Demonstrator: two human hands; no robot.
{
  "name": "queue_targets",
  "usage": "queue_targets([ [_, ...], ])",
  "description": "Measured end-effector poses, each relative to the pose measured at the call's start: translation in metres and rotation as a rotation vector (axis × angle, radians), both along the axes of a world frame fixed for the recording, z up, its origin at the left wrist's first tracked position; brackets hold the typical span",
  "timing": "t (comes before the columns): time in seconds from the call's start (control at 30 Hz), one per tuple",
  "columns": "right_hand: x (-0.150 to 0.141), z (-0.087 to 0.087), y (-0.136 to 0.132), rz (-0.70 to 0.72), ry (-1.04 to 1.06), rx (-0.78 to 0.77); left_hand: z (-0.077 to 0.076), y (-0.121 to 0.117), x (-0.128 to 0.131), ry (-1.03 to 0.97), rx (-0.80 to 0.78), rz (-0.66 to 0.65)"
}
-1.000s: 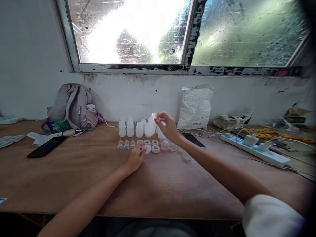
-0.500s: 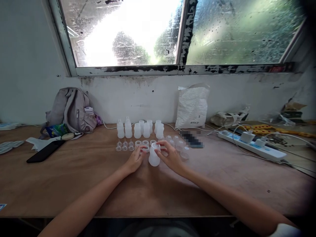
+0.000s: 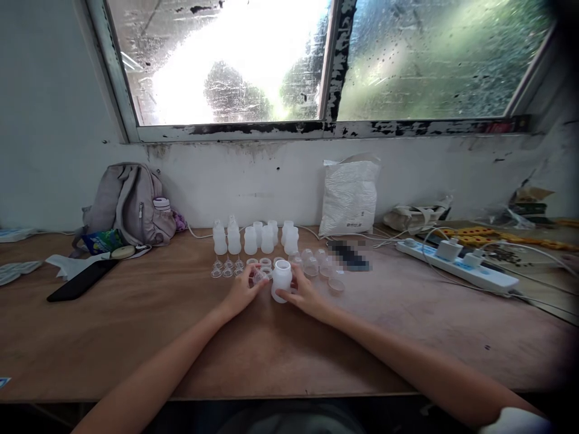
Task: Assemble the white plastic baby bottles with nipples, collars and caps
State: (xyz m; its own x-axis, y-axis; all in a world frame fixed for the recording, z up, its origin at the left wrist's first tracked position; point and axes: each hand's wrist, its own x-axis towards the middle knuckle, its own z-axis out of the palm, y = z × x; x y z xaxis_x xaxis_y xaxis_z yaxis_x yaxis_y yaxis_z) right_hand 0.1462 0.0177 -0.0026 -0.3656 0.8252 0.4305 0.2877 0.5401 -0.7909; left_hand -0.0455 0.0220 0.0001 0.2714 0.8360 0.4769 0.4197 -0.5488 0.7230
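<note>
An uncapped frosted white baby bottle stands upright on the wooden table in front of me. My right hand is closed around its right side. Just left of the bottle, my left hand pinches a clear bottle nipple, which seems to be set in a screw ring. Behind the hands lie loose screw rings, partly hidden by the bottle and fingers. Several clear nipples stand in rows to the left, and domed clear caps sit to the right.
Open bottles stand along the back, beside two assembled bottles. A white plastic bag leans on the wall. On the right is a power strip with cables; on the left, a backpack and a black phone.
My right hand has brought a bottle from the back row to the front of the rings and shifted its grip from the neck to the side. My left hand has stayed near the rings.
</note>
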Motion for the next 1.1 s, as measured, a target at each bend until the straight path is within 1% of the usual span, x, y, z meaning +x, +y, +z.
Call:
queue_targets([
  [0.1, -0.004, -0.003, -0.004, 0.07, -0.014, -0.057, 0.006, -0.007, 0.003, -0.206, 0.047, -0.003],
  [0.2, -0.011, -0.004, -0.011, 0.131, -0.017, -0.071, 0.011, -0.017, 0.006, -0.306, 0.139, -0.011],
  [0.3, -0.017, -0.004, -0.017, 0.178, -0.017, -0.066, 0.014, -0.024, 0.009, -0.279, 0.184, -0.044],
  [0.37, -0.019, -0.004, -0.018, 0.184, -0.032, -0.058, 0.016, -0.025, 0.011, -0.234, 0.19, -0.035],
  [0.5, -0.02, -0.004, -0.017, 0.201, -0.046, -0.048, 0.021, -0.023, 0.014, -0.165, 0.182, 0.019],
  [0.73, -0.022, -0.003, -0.014, 0.24, -0.004, -0.063, 0.028, -0.027, 0.021, -0.15, 0.13, 0.027],
  [0.97, -0.022, -0.004, -0.014, 0.268, 0.018, -0.093, 0.031, -0.029, 0.024, -0.131, 0.108, 0.031],
  [1.1, -0.022, -0.004, -0.013, 0.259, -0.007, -0.078, 0.027, -0.028, 0.024, -0.164, 0.127, 0.04],
])
